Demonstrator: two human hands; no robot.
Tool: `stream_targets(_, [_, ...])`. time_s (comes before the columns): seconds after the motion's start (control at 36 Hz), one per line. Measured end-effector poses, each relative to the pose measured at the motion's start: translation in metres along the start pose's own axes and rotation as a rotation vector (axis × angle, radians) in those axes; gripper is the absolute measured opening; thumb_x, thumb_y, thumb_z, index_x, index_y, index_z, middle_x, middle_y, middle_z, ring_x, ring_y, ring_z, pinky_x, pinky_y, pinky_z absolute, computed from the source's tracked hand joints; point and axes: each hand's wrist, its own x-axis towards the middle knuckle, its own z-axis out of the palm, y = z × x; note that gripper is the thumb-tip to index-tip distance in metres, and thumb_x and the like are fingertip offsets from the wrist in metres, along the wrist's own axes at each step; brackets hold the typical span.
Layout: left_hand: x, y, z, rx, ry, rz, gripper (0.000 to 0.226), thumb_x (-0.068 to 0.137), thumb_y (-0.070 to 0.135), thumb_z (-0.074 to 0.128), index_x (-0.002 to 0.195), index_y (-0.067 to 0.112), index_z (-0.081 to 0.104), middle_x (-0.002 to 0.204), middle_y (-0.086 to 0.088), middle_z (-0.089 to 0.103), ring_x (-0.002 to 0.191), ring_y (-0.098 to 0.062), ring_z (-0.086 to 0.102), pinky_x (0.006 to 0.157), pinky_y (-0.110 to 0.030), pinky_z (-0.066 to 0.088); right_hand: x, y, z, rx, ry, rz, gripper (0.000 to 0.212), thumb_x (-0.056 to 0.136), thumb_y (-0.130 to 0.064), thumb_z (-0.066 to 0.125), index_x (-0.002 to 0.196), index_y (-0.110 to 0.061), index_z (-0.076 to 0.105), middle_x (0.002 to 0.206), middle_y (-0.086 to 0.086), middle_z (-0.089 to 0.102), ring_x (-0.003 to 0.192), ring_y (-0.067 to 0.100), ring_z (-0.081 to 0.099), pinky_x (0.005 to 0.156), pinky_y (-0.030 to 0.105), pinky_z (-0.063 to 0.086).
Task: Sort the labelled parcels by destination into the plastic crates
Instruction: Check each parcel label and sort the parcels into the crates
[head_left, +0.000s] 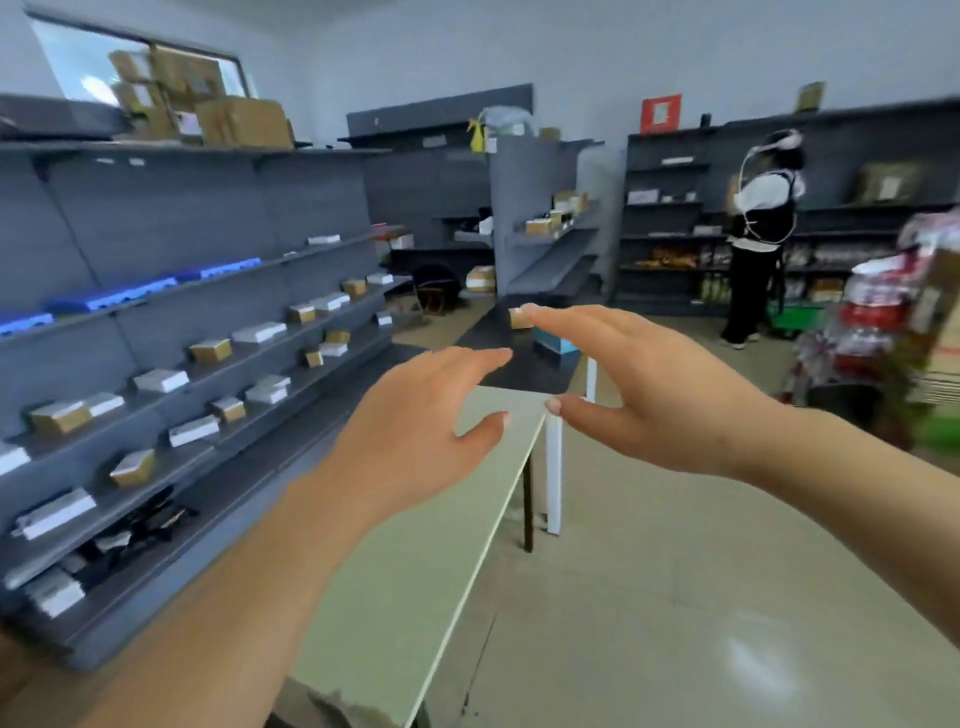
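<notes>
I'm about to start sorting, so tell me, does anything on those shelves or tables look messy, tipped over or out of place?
Mostly tidy. One oddity: a jumble of dark items on a low shelf at left, unlike the spaced small parcels around it. Cardboard boxes on the shelf top are stacked askew. Both hands hover open, holding nothing.

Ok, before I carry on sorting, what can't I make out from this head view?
- Parcel labels on the grey shelves: blurred and too small to read.
- Small brown parcel on the dark table: partly covered by the right hand; label unreadable.
- Blue box beside it: mostly hidden by that hand.
- Left hand hides part of the green table.
</notes>
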Motion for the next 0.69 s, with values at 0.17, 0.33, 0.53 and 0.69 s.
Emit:
stream_targets(0.17, [0.081, 0.039, 0.046, 0.018, -0.058, 0.06, 0.056, 0.094, 0.046, 0.05, 0.146, 0.038, 0.032, 0.144, 0.018, 0.042, 0.13, -0.004, 0.038, 0.101, -0.024, 0.032, -0.01, 0.098, -0.017, 0.002, -0.033, 0.102, 0.063, 0.092, -0.041, 0.056, 0.149, -0.035, 0.028, 0.15, -0.012, 0.036, 0.135, 0.007, 0.036, 0.11, 0.03, 0.035])
stream_targets(0.33, [0.159, 0.049, 0.096, -0.006, -0.114, 0.086, 0.056, 0.094, 0.047, 0.051, 0.147, 0.038, 0.033, 0.147, 0.018, 0.039, 0.131, -0.004, 0.036, 0.104, -0.023, 0.029, -0.002, 0.186, -0.012, -0.032, -0.054, 0.179, 0.061, 0.093, -0.04, 0.056, 0.148, -0.035, 0.029, 0.148, -0.019, 0.036, 0.13, 0.0, 0.033, 0.098, 0.009, 0.023])
stream_targets(0.53, [0.251, 0.023, 0.162, -0.015, -0.127, 0.106, 0.055, 0.092, 0.049, 0.052, 0.144, 0.037, 0.037, 0.141, 0.018, 0.045, 0.124, -0.005, 0.044, 0.1, -0.025, 0.037, 0.043, 0.274, 0.02, -0.04, -0.077, 0.222, 0.06, 0.093, -0.041, 0.056, 0.147, -0.035, 0.03, 0.146, -0.016, 0.037, 0.131, 0.006, 0.039, 0.104, 0.022, 0.034])
stream_targets(0.69, [0.35, -0.017, 0.213, -0.033, -0.115, 0.126, 0.055, 0.092, 0.046, 0.056, 0.143, 0.035, 0.04, 0.141, 0.016, 0.047, 0.124, -0.008, 0.046, 0.093, -0.021, 0.037, 0.104, 0.358, 0.053, -0.074, -0.105, 0.254, 0.062, 0.094, -0.04, 0.055, 0.149, -0.036, 0.027, 0.15, -0.013, 0.034, 0.136, 0.008, 0.033, 0.108, 0.022, 0.028])
